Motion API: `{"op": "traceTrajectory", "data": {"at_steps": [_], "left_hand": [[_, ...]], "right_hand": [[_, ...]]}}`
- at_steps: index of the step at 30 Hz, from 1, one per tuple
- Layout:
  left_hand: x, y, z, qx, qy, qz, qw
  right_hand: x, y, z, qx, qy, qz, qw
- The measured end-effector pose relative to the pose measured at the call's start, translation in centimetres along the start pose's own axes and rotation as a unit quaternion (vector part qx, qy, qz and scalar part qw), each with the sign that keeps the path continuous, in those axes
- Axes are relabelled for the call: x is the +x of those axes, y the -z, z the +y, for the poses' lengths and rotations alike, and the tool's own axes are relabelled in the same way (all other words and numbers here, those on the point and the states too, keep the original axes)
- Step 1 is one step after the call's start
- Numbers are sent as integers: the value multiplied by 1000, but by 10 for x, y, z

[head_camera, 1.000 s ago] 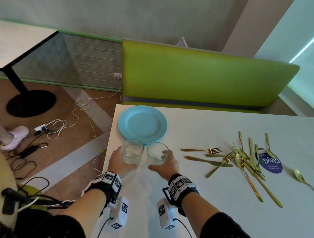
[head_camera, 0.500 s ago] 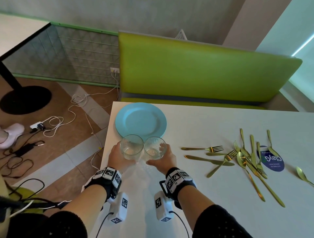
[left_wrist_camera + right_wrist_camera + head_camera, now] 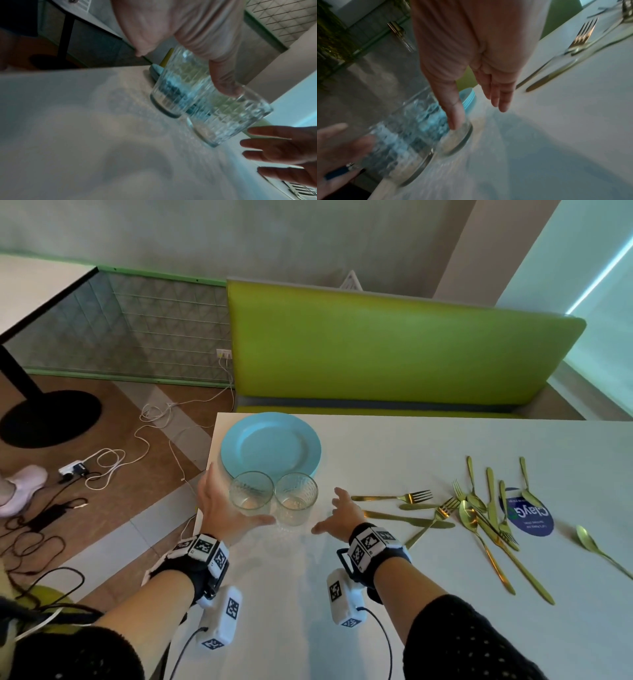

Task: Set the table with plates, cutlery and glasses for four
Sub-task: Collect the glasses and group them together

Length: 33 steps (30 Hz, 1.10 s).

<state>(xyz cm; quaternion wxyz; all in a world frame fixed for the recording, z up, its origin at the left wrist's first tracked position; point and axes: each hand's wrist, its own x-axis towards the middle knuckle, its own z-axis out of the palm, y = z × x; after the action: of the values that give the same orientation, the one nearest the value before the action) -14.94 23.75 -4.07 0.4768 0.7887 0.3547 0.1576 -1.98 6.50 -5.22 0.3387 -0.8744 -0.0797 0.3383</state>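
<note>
Two clear ribbed glasses stand side by side on the white table, just in front of a light blue plate. The left glass has my left hand open around it, fingers straight on its left and thumb stretched under both glasses. The right glass stands free. My right hand is open with spread fingers a little to its right, the thumb near the glass. Gold forks, knives and spoons lie scattered further right.
The plate shows several stacked edges in the right wrist view. A blue round sticker lies under some cutlery. A green bench runs along the table's far side. The table's left edge is close to the glasses; cables lie on the floor beyond it.
Both hands gripped a glass each before. Now the glasses stand nearer the plate, the fingers have straightened, and the right hand has drawn off to the right.
</note>
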Motion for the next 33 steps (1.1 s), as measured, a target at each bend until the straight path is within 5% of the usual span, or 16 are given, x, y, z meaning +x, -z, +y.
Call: {"op": "traceTrajectory", "data": {"at_steps": [8, 20, 29, 33], "left_hand": [[5, -15, 98, 1, -122, 18, 992], [-31, -227, 235, 34, -215, -159, 963], [-73, -406, 320, 69, -211, -263, 939], [-90, -463, 338, 89, -209, -301, 926]], "right_hand": [[-25, 84, 26, -108, -17, 59, 992], [-84, 267, 185, -10, -144, 222, 964], [-110, 417, 363, 135, -341, 361, 858], [-119, 459, 419, 220, -375, 413, 800]]}}
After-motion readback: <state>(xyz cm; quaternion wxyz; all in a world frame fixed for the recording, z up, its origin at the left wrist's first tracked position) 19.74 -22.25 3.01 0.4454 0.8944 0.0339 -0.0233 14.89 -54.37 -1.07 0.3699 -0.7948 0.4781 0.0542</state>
